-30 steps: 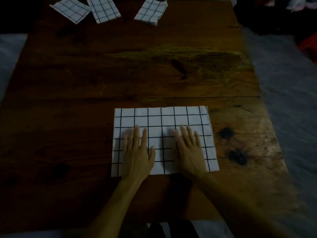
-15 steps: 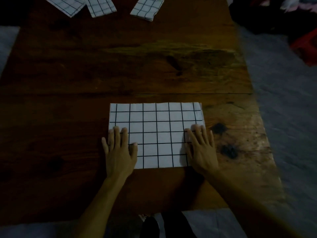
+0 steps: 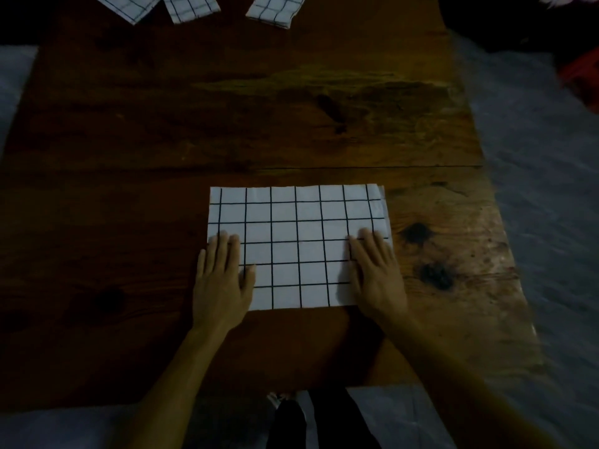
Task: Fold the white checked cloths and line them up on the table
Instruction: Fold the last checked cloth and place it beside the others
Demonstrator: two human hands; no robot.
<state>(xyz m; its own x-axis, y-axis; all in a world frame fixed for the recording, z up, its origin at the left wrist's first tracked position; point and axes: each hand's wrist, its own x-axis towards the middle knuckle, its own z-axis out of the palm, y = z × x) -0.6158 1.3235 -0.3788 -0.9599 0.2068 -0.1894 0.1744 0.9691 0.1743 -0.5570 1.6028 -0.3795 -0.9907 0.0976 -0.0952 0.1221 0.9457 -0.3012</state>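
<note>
A white checked cloth (image 3: 298, 241), folded into a flat rectangle, lies on the near middle of the dark wooden table (image 3: 227, 124). My left hand (image 3: 222, 277) rests flat on its left edge, fingers straight, partly over the bare wood. My right hand (image 3: 377, 273) presses flat on its right edge, fingers straight. Three folded checked cloths lie along the far edge: one at the left (image 3: 129, 4), one beside it (image 3: 191, 6), one further right (image 3: 275, 9), all cut off by the frame's top.
The table's right edge runs diagonally beside grey floor (image 3: 534, 189). Dark knots (image 3: 434, 275) mark the wood right of the cloth. A red object (image 3: 583, 72) and dark clutter sit at the far right. My legs show below the near edge.
Both hands slid outward from the cloth's middle to its left and right edges. The view tilted down a little, so the far cloths moved toward the top of the frame.
</note>
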